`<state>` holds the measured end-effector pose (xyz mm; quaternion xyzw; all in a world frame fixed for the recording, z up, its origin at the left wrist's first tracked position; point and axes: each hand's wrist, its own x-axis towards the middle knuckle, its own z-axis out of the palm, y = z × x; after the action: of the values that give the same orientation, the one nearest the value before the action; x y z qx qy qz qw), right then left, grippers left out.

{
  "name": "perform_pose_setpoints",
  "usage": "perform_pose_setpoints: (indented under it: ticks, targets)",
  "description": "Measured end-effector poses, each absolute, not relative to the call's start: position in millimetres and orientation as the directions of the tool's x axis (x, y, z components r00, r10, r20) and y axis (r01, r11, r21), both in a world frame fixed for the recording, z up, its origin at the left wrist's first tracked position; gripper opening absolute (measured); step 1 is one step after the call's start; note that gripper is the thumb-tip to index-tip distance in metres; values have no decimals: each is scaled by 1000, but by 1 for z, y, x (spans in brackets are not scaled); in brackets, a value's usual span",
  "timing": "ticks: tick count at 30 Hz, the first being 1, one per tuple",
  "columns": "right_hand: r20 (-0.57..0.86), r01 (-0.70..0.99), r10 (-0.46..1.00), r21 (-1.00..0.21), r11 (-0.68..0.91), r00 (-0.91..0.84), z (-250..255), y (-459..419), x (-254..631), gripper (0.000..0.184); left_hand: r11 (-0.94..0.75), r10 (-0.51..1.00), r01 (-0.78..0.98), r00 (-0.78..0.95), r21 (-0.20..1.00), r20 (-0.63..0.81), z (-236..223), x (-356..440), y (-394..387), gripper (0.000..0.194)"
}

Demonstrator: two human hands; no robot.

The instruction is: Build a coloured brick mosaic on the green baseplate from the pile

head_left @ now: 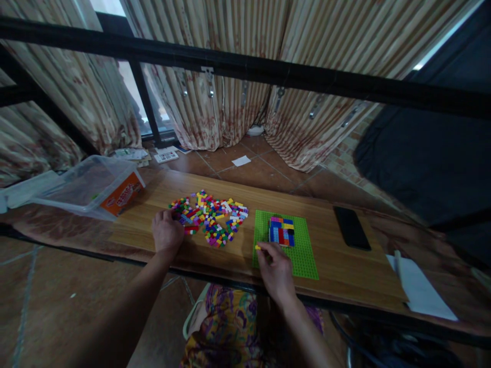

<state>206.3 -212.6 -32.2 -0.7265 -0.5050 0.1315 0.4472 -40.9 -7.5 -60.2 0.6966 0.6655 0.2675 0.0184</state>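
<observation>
Clearly, the right hand [276, 266] is the nearer one to the built block [281, 231], which stands upon the green baseplate [307, 255], to the right of the middle of the tabletop [333, 271]. This hand comes over the near edge of the tabletop and pinches a small yellow brick [258, 247] between its fingertips, above the left side of the baseplate. From this brick, the built block lies to the right and a little toward the far edge, near but apart. Its outline looks almost square, so I cannot say surely which way its long axis goes; the yellow brick is too small for telling this also. The left hand [168, 232] is well apart, toward the left end of the tabletop, at the left side of the loose bricks [218, 220]. Its fingers are curled and partly hidden, therefore I cannot tell if they grip something. A dark phone [352, 228] lies nearer to the right end, beyond the baseplate.
</observation>
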Motion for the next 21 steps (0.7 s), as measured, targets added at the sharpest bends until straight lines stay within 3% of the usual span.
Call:
perform_pose_setpoints:
  ticks: [10, 21]
  targets:
    - [103, 780, 959, -608, -148, 262, -31, -154, 185, 24, -104, 938, 900, -54, 424, 343, -57, -38, -10, 30]
    - [200, 816, 944, -568, -108, 264, -28, -134, 189, 22, -112, 929, 888, -65, 446, 363, -63, -39, -9, 33]
